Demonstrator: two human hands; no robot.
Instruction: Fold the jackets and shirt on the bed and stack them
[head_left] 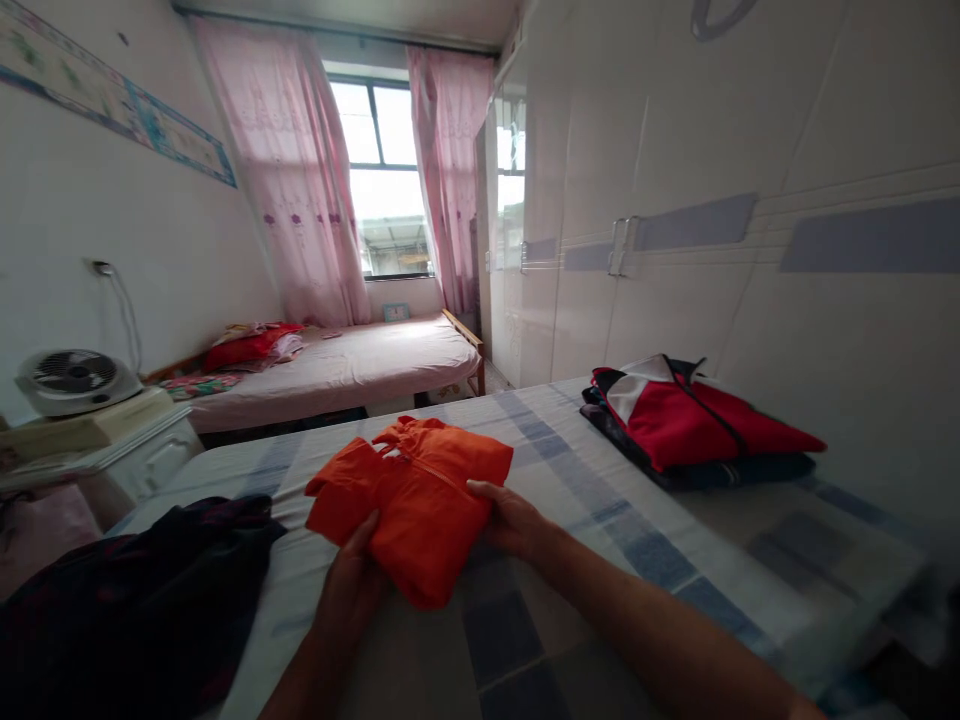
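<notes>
An orange zip-up jacket [435, 500], folded into a compact bundle, is between my hands over the near bed. My left hand [356, 575] grips its lower left side, thumb on top and the other fingers out of sight beneath. At the right edge, my right hand [506, 515] holds it the same way, thumb on the cloth and fingers tucked under. The jacket's collar end points away from me, and a zip line runs across its front. Whether its underside touches the sheet I cannot tell.
A stack of folded clothes with a red jacket [697, 415] on top lies on the bed's right side. Dark clothing [165, 590] is heaped at the left. A fan [75, 378] stands on a bedside cabinet [150, 450]. White wardrobes [675, 300] line the right; another bed [360, 360] is by the window.
</notes>
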